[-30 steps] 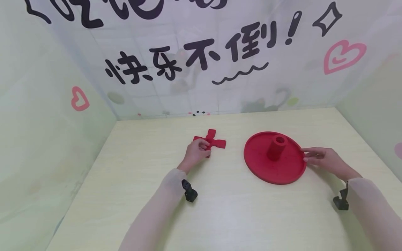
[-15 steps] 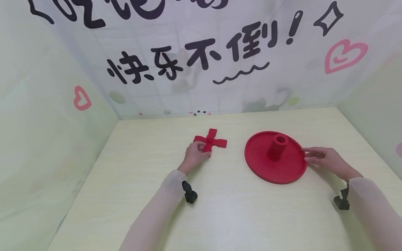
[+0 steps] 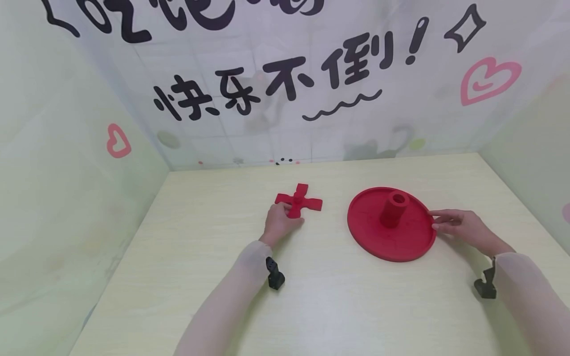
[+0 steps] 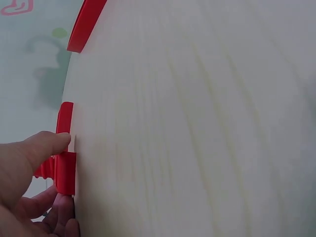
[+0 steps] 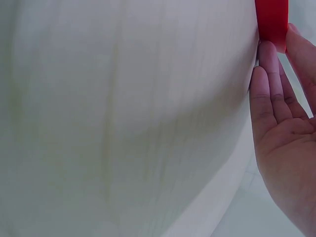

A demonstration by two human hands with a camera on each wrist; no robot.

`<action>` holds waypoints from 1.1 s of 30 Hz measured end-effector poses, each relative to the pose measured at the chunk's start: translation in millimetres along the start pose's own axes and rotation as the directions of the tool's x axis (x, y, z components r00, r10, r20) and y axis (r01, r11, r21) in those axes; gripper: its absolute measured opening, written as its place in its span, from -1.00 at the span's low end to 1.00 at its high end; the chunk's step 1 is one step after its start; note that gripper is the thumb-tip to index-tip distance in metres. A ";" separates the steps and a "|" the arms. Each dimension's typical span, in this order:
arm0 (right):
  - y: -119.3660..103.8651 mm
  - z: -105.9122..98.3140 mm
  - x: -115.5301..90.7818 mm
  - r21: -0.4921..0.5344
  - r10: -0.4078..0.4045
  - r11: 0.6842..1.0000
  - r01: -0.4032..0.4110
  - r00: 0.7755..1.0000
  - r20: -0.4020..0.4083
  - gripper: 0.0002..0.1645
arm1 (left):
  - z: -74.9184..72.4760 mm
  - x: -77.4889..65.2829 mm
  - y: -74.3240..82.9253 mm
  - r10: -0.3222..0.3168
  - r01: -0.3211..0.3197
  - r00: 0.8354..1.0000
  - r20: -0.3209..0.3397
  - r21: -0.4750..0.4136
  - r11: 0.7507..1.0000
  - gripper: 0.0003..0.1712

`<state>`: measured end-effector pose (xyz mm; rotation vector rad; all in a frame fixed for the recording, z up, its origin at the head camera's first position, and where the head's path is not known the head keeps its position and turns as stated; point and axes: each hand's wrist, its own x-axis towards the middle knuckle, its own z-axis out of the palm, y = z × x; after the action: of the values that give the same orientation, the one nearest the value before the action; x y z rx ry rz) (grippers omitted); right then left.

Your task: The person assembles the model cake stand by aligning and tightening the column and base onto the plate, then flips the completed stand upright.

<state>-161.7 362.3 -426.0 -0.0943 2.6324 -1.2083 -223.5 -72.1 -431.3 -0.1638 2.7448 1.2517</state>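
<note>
Left hand (image 3: 279, 225) shifted, straddling 1 leg of the cross (image 3: 298, 200) (clamping unclear), probably adjusting grip; right hand (image 3: 467, 229), fingers straight, touches the disc (image 3: 371, 231).

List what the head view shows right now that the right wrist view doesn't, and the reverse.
Head view only: the left hand, holding a red, plastic-looking, four-armed cross-shaped piece; the upright hollow red tube; and bold black lettering on the pale back wall.

Right wrist view only: the right hand seen palm-side.

Both: the right hand touching the edge of the broad, round red disc, and the pale wood-grain tabletop.
</note>
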 end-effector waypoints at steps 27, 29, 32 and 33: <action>-1.1 1.1 -0.8 0.019 0.000 1.000 0.000 1.000 0.004 -0.26 | 1.6 0.1 4.5 0.003 -0.003 0.997 -0.076 0.003 1.000 -0.56; -1.4 1.0 -1.0 0.021 0.005 1.000 -0.005 1.000 0.004 -0.26 | 0.9 0.0 5.4 0.014 -0.015 0.996 -0.083 -0.001 1.000 -0.58; -1.6 0.9 -1.2 0.023 0.011 1.000 -0.011 1.000 0.002 -0.25 | 0.3 -0.5 7.4 0.033 -0.034 0.996 -0.086 -0.002 0.999 -0.60; -1.5 0.8 -1.3 0.022 0.013 1.000 -0.013 1.000 0.002 -0.25 | 0.2 -0.5 8.3 0.040 -0.040 0.995 -0.086 -0.001 0.999 -0.61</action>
<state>-160.4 360.9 -425.2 -0.0745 2.6135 -1.2319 -224.3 -66.4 -425.1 -0.1676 2.8324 1.2884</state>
